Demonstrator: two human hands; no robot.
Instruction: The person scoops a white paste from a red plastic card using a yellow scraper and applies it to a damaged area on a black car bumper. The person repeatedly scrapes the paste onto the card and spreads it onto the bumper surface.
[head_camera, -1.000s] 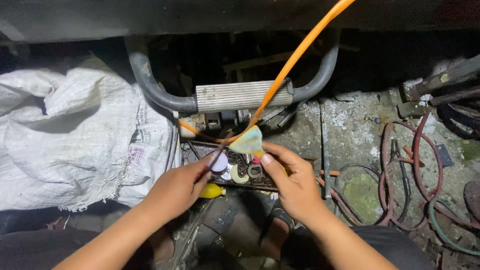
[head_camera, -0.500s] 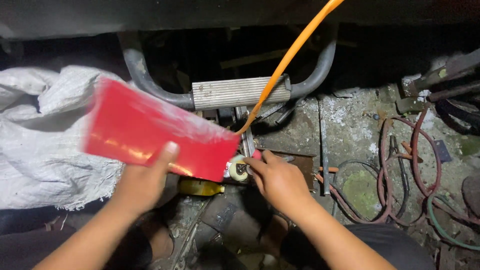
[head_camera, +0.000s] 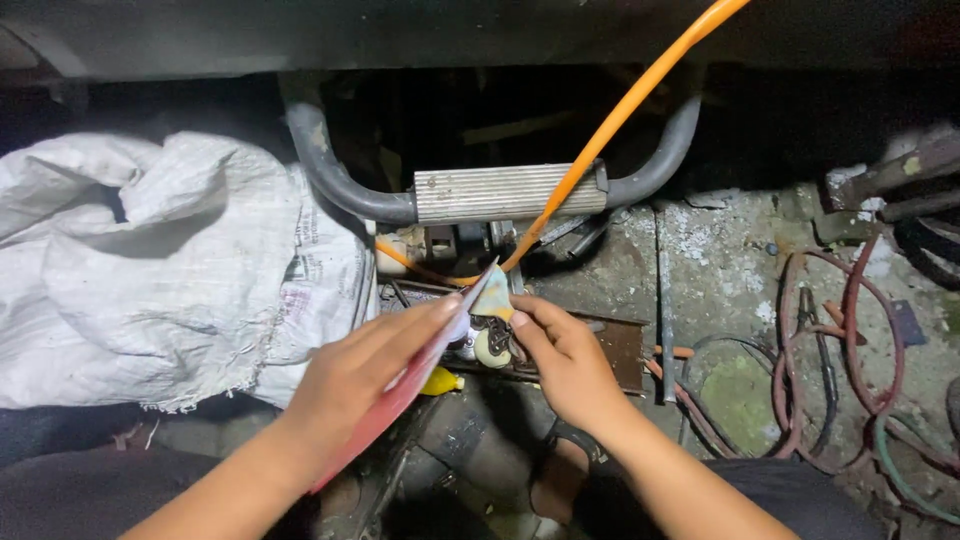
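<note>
Lower centre: left hand (head_camera: 365, 375) grips a thin red card (head_camera: 400, 395) held edge-on; right hand (head_camera: 560, 355) pinches a small pale cloth scrap (head_camera: 493, 297) over a dark tray of small parts (head_camera: 610, 345), seemingly sorting. Above: ribbed metal step (head_camera: 505, 192), orange hose (head_camera: 620, 110). Left: white woven sack (head_camera: 150, 260).

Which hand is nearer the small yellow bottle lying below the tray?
Left. The left hand, holding a red sheet, sits right beside the yellow bottle; the right hand is farther off, to its right.
</note>
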